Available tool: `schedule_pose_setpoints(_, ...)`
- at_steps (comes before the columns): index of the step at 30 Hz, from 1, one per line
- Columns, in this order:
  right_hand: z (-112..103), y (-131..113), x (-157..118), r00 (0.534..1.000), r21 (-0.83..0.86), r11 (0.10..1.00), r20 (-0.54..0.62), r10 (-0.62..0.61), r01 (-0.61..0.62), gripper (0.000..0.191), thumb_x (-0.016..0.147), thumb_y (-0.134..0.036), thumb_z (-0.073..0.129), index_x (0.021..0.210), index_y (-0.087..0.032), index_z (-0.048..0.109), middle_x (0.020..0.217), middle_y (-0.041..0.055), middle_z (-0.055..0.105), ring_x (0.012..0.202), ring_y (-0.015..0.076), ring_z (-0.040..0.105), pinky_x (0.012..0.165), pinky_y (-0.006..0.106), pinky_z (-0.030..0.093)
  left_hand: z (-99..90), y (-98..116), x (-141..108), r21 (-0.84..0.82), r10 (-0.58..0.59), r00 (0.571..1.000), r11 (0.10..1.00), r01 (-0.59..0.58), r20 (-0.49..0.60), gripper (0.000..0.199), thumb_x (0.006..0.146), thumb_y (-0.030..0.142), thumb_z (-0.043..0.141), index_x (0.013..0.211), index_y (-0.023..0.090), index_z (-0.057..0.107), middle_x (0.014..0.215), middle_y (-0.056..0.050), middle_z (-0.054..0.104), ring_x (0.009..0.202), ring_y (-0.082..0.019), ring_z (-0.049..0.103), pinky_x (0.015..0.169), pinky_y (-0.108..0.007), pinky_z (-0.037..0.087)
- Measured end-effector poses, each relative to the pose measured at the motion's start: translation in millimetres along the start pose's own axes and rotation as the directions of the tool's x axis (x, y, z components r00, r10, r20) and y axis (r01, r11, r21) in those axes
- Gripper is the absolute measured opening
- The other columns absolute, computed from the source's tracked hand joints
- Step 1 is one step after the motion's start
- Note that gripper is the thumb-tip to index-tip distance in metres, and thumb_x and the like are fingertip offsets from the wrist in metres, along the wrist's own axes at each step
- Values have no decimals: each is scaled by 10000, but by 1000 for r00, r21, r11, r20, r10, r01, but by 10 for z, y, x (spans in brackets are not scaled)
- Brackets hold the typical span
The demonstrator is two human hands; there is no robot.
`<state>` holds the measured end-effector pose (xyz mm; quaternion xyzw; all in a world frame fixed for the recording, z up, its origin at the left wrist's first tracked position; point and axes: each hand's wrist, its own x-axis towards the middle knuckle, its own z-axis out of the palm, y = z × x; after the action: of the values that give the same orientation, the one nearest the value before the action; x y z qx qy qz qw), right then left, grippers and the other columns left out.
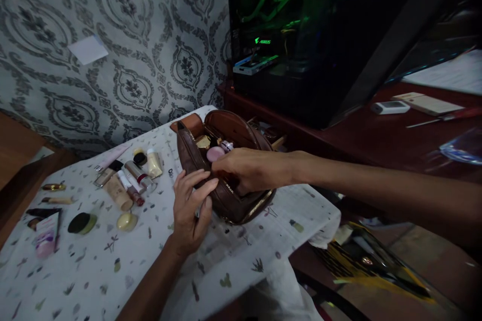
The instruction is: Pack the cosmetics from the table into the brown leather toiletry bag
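The right grip [250, 169] reaches down into the open brown bag [189, 153]; its fingertips are hidden inside, so I cannot tell whether they are clamped on anything. The left grip [191, 205] lies with thumb and fingers apart, fingertips resting on the bag's near left side. The bag stands near the far right part of the cloth-covered worktop [94, 283], mouth up, its gold zip [260, 204] undone.

Inside, a pink disc [216, 154] shows just beside the right grip, with a gold item [203, 142] a little beyond it.

To the left of the bag lies a cluster of cosmetics: a cream tube [154, 163], a silver tube [134, 172], a beige tube [118, 193] and a pink tube [115, 155]. A yellow jar [127, 221] sits on the near side of the cluster. Farther left are a dark-lidded jar [81, 222] and a purple-and-pink tube [47, 238], well apart from the bag.

Beyond the bag, to the right, a black PC case [289, 90] glows green on a red worktop [365, 143]. A white device [390, 107], a carton [427, 103] and a screwdriver [465, 114] lie to its right. A paper [88, 50] is on the patterned wall [161, 60].
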<state>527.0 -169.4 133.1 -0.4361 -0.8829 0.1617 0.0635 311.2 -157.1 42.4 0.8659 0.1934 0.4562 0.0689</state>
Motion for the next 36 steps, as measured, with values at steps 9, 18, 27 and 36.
schedule_pose_setpoints(9,247,91,156,988,-349,926,-12,-156,142,286,777,-28,581,1050,-67,656,990,142,670,962,254,585,883,392,430,-9,-11,-9,16,3,1000,1000,-3,28,355,983,161,452,1300,267,572,1252,-91,639,1233,-226,575,1167,-529,312)
schedule_pose_setpoints(18,428,225,191,981,-417,894,-26,-192,163,318,794,-95,598,1103,-43,654,1090,180,626,1079,302,539,987,476,397,-26,-24,8,31,14,998,999,-16,59,368,986,163,446,1316,269,569,1285,-96,636,1269,-227,565,1174,-522,307)
schedule_pose_setpoints(27,58,125,-95,986,-454,887,-93,-141,84,227,878,-179,619,1091,-108,658,1145,148,594,1107,296,500,954,452,401,-311,-83,657,-76,-26,899,995,66,438,307,1029,292,404,1068,201,695,949,-50,716,889,-181,647,892,-334,484)
schedule_pose_setpoints(36,89,260,-419,961,-440,898,-257,-106,-18,171,897,-119,566,1009,-117,695,1077,139,635,1086,282,534,1026,467,367,144,-260,1609,74,-62,201,996,-54,978,171,800,264,695,644,195,688,568,47,551,535,-118,465,532,-242,300)
